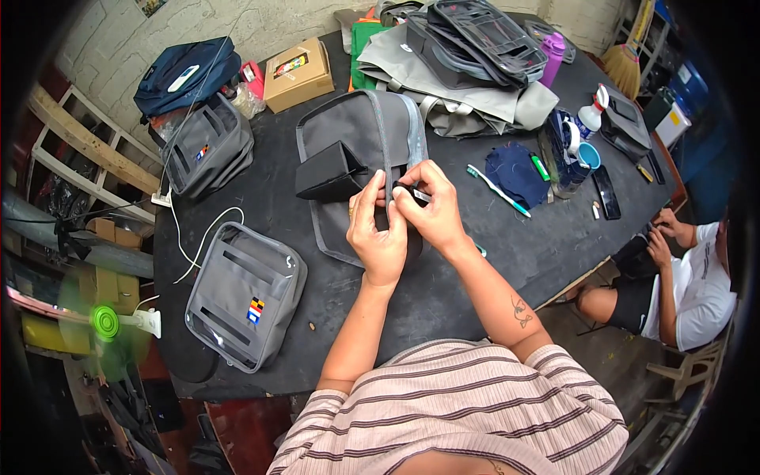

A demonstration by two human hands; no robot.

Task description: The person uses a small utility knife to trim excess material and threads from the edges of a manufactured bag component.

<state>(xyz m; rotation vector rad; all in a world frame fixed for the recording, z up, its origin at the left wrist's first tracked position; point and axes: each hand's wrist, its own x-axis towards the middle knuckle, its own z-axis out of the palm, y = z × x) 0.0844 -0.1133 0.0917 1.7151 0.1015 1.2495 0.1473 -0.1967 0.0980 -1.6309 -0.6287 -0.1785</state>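
Observation:
A grey bag [336,123] stands opened on the table in front of me, with a black flap or pocket [328,172] sticking out of its middle. My left hand [374,233] is closed in a pinch on the bag's seam edge, fingers pointing away from me. Right beside it, my right hand [431,207] grips a small black and silvery piece [413,193] between thumb and fingers, against the same edge. Its exact kind is too small to tell, and the fingers hide part of it.
Left lie a finished-looking grey bag [245,297] with a flag patch and another grey bag [210,146]. Behind are a cardboard box [298,74] and stacked grey bags [475,47]. Right are a toothbrush [499,190], mug [588,155] and phone [606,192]. A person [697,277] sits at the right.

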